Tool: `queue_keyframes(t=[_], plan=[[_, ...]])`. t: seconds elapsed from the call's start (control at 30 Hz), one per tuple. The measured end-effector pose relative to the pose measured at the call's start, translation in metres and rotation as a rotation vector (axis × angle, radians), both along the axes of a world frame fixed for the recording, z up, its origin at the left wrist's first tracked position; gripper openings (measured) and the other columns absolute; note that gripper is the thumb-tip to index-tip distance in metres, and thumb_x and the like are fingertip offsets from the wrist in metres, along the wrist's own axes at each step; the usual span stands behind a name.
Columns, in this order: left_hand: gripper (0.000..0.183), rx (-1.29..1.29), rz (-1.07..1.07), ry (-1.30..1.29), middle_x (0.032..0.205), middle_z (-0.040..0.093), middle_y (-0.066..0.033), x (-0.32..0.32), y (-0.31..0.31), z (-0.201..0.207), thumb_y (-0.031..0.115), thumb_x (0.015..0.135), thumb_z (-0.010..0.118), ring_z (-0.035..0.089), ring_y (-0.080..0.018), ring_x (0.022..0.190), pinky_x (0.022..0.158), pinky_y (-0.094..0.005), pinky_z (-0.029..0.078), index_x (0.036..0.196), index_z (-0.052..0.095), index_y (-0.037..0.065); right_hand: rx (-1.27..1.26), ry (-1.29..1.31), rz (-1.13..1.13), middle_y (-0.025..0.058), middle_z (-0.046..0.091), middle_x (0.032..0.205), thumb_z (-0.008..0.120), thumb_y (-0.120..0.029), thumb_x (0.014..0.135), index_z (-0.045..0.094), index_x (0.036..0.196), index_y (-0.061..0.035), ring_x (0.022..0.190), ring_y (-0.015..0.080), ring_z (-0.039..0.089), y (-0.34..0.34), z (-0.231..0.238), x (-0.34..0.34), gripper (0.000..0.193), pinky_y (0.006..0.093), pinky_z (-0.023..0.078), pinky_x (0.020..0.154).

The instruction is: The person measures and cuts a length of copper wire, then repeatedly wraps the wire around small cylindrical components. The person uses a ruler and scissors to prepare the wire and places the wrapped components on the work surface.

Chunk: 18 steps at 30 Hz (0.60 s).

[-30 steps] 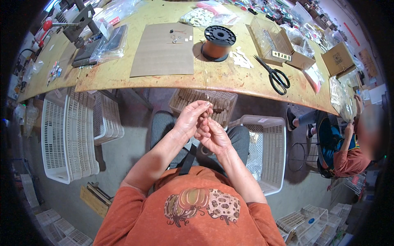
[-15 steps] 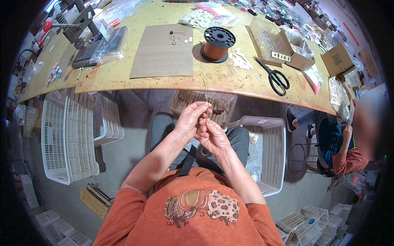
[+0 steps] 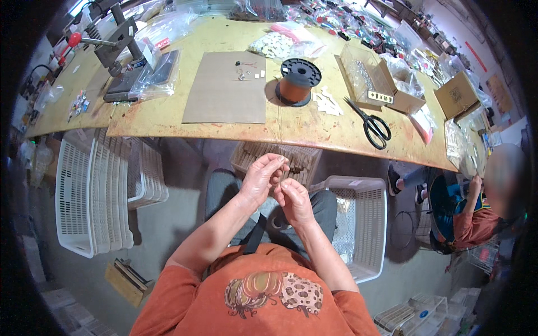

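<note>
Over my lap, just in front of the table edge, my left hand [image 3: 262,176] is closed in a pinch. A thin cord [image 3: 280,127] runs down to its fingertips from a black-flanged spool [image 3: 295,89] wound with brown-orange cord. Close beside and slightly below, my right hand [image 3: 295,203] pinches with thumb and forefinger; what it holds is too fine to make out. On the table, left of the spool, lies a brown cardboard sheet [image 3: 218,92] with a few small parts on it. Small off-white strips [image 3: 329,103] lie right of the spool.
Black scissors [image 3: 370,124] and an open box [image 3: 358,84] are to the right. A hand press [image 3: 115,61] stands at left. White crates flank my legs, one [image 3: 364,229] on the right; a basket [image 3: 274,159] with wooden pieces sits under the table. Another person [image 3: 465,218] works far right.
The view has shifted, so the table sits lower in it. My right hand has drawn a little away from my left, its fingers now more pinched. My left hand keeps its pinch.
</note>
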State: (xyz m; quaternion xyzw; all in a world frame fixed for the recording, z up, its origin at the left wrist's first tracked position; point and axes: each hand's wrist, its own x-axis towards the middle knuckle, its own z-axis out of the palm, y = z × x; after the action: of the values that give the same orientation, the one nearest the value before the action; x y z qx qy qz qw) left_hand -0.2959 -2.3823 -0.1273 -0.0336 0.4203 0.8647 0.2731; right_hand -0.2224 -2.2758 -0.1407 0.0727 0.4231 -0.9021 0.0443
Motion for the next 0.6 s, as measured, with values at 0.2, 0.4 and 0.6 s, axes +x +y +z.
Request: queue_keyframes(t=[0.2,0.4,0.6], plan=[[0.01,-0.013,0.005,-0.005,0.077,0.061,0.0005,-0.006,0.001,0.002,0.017,0.089,0.057,0.05,-0.0031,0.063,0.055,-0.0156,0.038,0.09,0.062,0.008,0.102,-0.024,0.006,0.0009,0.059,0.071,0.054,-0.015,0.088,0.06,0.077,-0.0036,0.057,0.0043,0.047,-0.004,0.002,0.01,0.017,0.0179,0.036,0.053],[0.01,-0.038,0.024,-0.018,0.077,0.062,0.001,-0.007,-0.001,-0.001,0.018,0.088,0.058,0.051,-0.0035,0.064,0.056,-0.0164,0.038,0.09,0.062,0.009,0.055,-0.056,0.055,0.0018,0.06,0.075,0.055,-0.016,0.088,0.059,0.08,-0.0037,0.058,0.0044,0.048,-0.01,-0.012,0.028,0.016,0.018,0.037,0.054],[0.01,-0.095,0.066,0.03,0.076,0.062,0.0015,-0.005,-0.001,0.001,0.019,0.088,0.058,0.052,-0.0029,0.065,0.057,-0.016,0.041,0.09,0.062,0.009,0.033,-0.094,0.074,0.0014,0.06,0.074,0.054,-0.015,0.089,0.06,0.08,-0.0034,0.06,0.0047,0.049,-0.015,-0.017,0.037,0.016,0.0177,0.038,0.055]])
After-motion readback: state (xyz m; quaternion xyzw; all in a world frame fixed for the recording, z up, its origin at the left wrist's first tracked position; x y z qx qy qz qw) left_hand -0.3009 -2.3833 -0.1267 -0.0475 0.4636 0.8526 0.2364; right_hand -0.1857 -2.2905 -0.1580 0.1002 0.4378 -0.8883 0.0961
